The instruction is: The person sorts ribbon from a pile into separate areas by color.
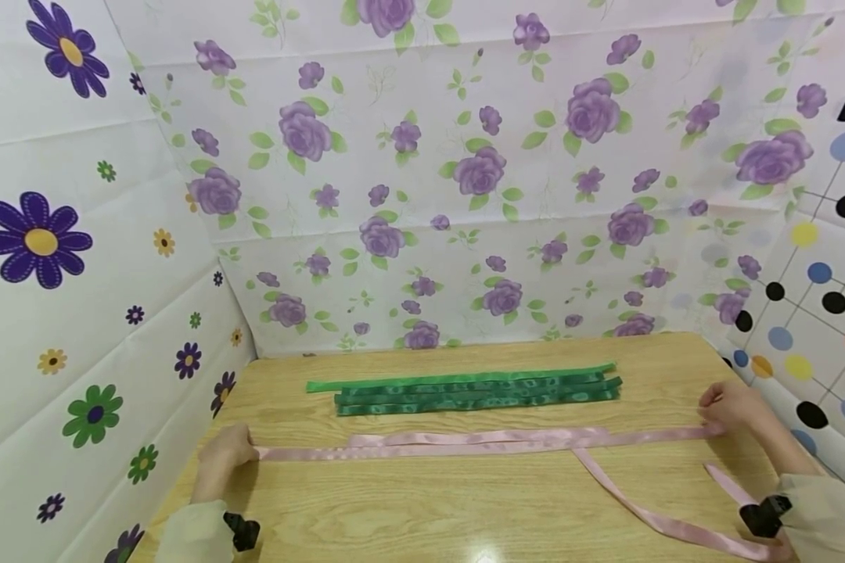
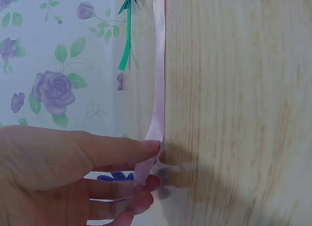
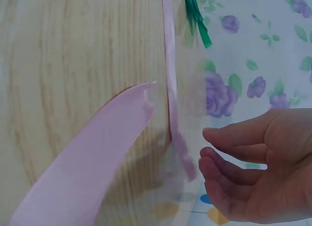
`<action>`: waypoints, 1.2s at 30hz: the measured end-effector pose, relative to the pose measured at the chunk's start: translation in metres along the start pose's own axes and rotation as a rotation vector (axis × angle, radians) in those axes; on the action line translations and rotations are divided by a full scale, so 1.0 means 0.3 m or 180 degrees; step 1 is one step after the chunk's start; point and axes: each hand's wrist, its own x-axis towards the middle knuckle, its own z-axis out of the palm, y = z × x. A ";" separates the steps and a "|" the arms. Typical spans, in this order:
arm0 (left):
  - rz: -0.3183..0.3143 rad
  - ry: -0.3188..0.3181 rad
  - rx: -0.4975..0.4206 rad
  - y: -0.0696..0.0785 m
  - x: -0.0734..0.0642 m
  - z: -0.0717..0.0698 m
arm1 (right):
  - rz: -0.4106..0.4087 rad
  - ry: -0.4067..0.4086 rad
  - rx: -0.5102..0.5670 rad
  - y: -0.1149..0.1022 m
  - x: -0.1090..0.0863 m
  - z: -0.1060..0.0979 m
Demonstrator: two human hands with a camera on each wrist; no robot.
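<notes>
A long pink ribbon (image 1: pixel 310 453) lies stretched sideways across the table. My left hand (image 1: pixel 227 450) pinches its left end between thumb and fingers, and the end bends up off the wood in the left wrist view. At the far end, my right hand (image 3: pixel 248 172) is beside the ribbon's right tip (image 3: pixel 187 170), fingers loosely curved, a small gap between fingertips and ribbon. Another pink strip (image 1: pixel 479 437) lies along the first one's upper edge. A loose pink length (image 1: pixel 648 518) curves toward my right forearm, and a pink ribbon end (image 3: pixel 102 143) stands close to the right wrist camera.
Farther back lie several dark green ribbons (image 1: pixel 479 399) side by side, with a brighter green ribbon (image 1: pixel 324 386) behind them. Flowered cloth (image 1: pixel 422 180) hangs behind the wooden table (image 1: pixel 408 516), and patterned cloths flank it on both sides.
</notes>
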 end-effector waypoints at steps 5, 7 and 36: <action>-0.0191 0.0129 0.0046 0.014 -0.012 -0.011 | -0.0099 0.0113 -0.0096 -0.018 0.011 -0.007; -0.0174 0.0190 0.0081 0.021 -0.012 -0.007 | -0.0167 0.0099 -0.0100 -0.033 0.011 -0.009; 0.1063 0.1088 -0.0157 0.304 -0.054 0.024 | -0.0911 -0.0871 0.0048 -0.348 -0.098 -0.011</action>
